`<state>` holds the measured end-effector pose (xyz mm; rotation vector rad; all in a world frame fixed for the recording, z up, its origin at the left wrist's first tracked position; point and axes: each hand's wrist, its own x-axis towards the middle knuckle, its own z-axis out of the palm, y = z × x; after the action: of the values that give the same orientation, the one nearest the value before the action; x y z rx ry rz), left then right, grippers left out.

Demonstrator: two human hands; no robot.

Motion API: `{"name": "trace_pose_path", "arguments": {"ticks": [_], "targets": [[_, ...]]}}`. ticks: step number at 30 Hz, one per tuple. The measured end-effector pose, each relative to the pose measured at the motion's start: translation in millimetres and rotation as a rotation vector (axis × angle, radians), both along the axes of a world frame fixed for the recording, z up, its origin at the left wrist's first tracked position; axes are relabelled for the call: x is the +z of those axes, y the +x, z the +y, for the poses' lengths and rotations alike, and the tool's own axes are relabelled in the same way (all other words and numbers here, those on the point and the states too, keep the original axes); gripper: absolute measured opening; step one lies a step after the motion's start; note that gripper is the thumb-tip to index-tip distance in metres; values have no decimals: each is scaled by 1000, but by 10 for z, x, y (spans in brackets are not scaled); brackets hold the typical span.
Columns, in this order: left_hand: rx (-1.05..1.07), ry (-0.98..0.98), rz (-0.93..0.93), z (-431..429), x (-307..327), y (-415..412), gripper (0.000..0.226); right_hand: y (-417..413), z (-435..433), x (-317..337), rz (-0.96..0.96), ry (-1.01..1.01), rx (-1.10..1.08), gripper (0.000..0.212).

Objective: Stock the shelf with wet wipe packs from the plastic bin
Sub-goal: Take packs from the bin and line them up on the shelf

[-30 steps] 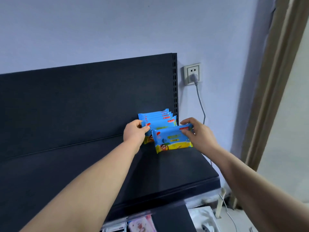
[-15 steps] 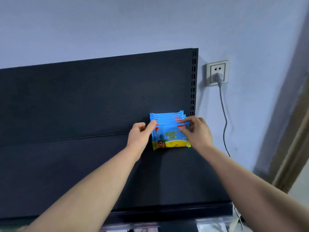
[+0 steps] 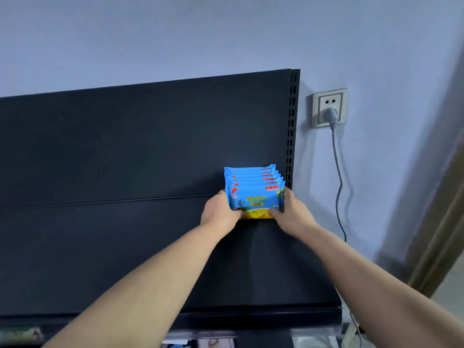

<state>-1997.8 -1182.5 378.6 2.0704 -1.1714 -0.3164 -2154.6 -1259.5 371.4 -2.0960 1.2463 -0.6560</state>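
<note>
Several blue wet wipe packs (image 3: pixel 254 194) stand upright in a tight row at the back right corner of the dark shelf (image 3: pixel 125 259), against its back panel. My left hand (image 3: pixel 219 212) grips the left end of the row, with the thumb on the front pack's lower left corner. On the other side, my right hand (image 3: pixel 288 212) grips the right end, thumb on the front pack's lower right corner. The two hands squeeze the row from both sides. The plastic bin is out of view.
A slotted upright (image 3: pixel 292 126) ends the shelf on the right. A wall socket (image 3: pixel 330 108) with a grey plug and cable (image 3: pixel 337 177) sits on the wall just right of it. Goods on a lower shelf (image 3: pixel 213 342) show under the front edge.
The front pack has been pushed back flush against the row. Both hands dropped from its top edge to the lower corners and now clasp the row's sides. The view turned further right and closer.
</note>
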Motion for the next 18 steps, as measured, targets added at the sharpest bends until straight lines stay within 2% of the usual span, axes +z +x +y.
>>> {"name": "trace_pose_path", "arguments": {"ticks": [3,5,8,10,12,14,18], "targets": [[37,6,13,38,-3,8,57,-66,27,-35,-5,-2,-28,54],[61,27,5,88,2,4,64,-127,91,-42,57,-59,-100,58],[75,46,2,220,-5,21,88,-194,268,0,294,-285,-216,40],[79,75,-69,401,16,54,75,-145,431,55,460,-438,-174,30],[89,129,-203,623,73,108,52,-14,618,130,520,-513,-75,27],[107,161,-320,934,146,202,39,212,862,202,508,-567,16,25],[174,159,-438,1697,195,599,32,845,1491,262,418,-631,186,26]]}}
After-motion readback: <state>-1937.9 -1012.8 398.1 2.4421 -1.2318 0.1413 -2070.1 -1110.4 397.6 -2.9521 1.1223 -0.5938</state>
